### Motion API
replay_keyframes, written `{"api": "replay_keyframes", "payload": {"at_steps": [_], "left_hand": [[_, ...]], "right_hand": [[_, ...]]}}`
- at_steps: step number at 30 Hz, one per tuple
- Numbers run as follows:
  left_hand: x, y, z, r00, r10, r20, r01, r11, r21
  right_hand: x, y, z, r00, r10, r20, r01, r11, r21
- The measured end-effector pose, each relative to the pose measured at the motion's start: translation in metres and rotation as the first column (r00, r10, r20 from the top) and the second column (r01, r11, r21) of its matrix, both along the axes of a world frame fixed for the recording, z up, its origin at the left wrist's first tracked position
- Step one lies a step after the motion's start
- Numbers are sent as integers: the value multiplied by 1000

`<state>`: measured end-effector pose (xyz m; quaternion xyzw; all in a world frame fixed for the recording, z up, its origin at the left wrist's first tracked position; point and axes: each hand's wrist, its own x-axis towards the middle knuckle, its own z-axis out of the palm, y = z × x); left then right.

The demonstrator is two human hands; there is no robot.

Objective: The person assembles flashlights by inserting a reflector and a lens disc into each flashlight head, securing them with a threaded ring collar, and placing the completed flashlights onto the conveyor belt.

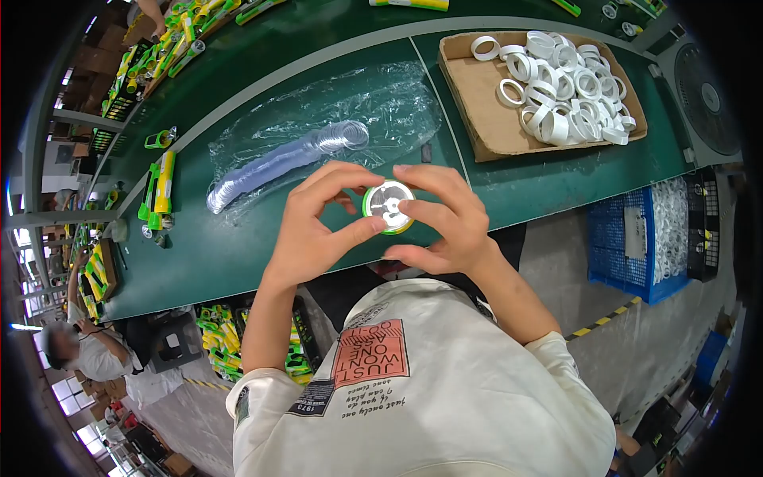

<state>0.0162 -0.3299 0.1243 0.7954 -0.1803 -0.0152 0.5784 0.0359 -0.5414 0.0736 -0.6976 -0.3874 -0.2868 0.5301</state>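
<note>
My left hand (pixel 322 226) is closed around the rim of a flashlight (pixel 387 208), its thumb and index finger on the left side. The lens end faces up, with a green rim and a shiny reflector; the flashlight's body is hidden below. My right hand (pixel 449 219) curls round the right side, one fingertip touching the lens face and the thumb lower down. Just beyond my left hand, a long row of stacked clear lens discs (pixel 278 168) lies on crumpled plastic film (pixel 397 103). A small dark piece (pixel 427 153) rests on the green table near my right fingers.
A cardboard tray (pixel 477 103) of white rings (pixel 588 83) stands at the back right. Yellow-green flashlights (pixel 163 187) lie at the left. Beside the table are a blue crate (pixel 624 266) and a fan (pixel 703 95). Another person (pixel 99 354) is at the far left.
</note>
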Motion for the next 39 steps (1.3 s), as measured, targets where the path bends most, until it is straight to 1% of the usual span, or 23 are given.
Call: {"api": "replay_keyframes", "payload": {"at_steps": [1,2,5,8,11,14,17,20,23,26,29,30,33,34,37,39], "left_hand": [[-1,0,0,1000,12,7,-12,1000,7],[-1,0,0,1000,24,14,-24,1000,13],[-4,4,-6,992,37,118,-51,993,111],[-9,2,-12,973,88,213,-115,986,121],[-15,1,-18,960,136,244,-167,979,114],[-20,1,-23,947,167,273,-193,979,71],[-25,1,-27,940,192,281,-219,973,68],[-28,0,-32,930,227,289,-249,968,41],[-29,-1,-37,920,233,316,-253,967,21],[-29,-4,-41,923,244,296,-251,968,-14],[-28,-9,-39,934,229,273,-211,973,-92],[-27,-11,-37,945,218,243,-200,975,-97],[-22,-11,-31,950,152,274,-157,988,-1],[-21,-11,-29,961,155,230,-156,988,-11],[-22,-19,-15,973,220,70,-203,959,-197],[-19,-15,-18,969,160,190,-152,987,-55]], "right_hand": [[-2,-3,6,1000,8,-22,-8,1000,-17],[-5,-1,9,998,-36,-47,35,999,-31],[-9,3,20,987,-145,-70,140,988,-62],[-14,7,30,979,-153,-134,144,987,-73],[-18,11,34,951,-133,-280,134,991,-14],[-23,17,37,889,-111,-445,131,991,15],[-25,21,39,867,-92,-490,122,992,30],[-24,23,40,811,-5,-585,94,988,123],[-24,24,39,779,-6,-628,112,985,130],[-22,26,38,762,16,-647,112,981,157],[-12,32,37,673,159,-722,83,954,287],[-9,34,32,602,231,-764,72,938,340],[-7,40,23,519,401,-755,95,851,517],[-7,42,16,565,390,-727,91,846,525],[-7,46,18,506,562,-655,185,671,718],[-4,45,20,453,652,-608,220,579,785]]}}
